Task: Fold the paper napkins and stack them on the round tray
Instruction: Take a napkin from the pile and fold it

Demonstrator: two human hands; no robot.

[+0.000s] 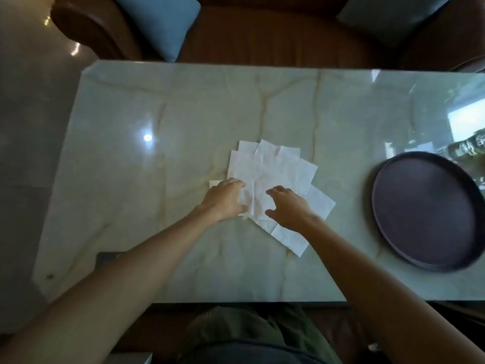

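Observation:
Several white paper napkins [273, 169] lie fanned out and overlapping in the middle of the marble table [157, 143]. My left hand [225, 199] rests on the pile's left edge, fingers curled onto the top napkin. Over the pile's right half my right hand [287, 207] hovers or touches with fingers spread and bent. Whether either hand pinches a sheet is hard to tell. A dark round tray [425, 211] with nothing on it sits at the table's right side, apart from the napkins.
A brown sofa [262, 35] with two blue-grey cushions [162, 19] stands beyond the table's far edge. A bottle-like object [469, 148] lies behind the tray at the right edge. My lap is below the near table edge.

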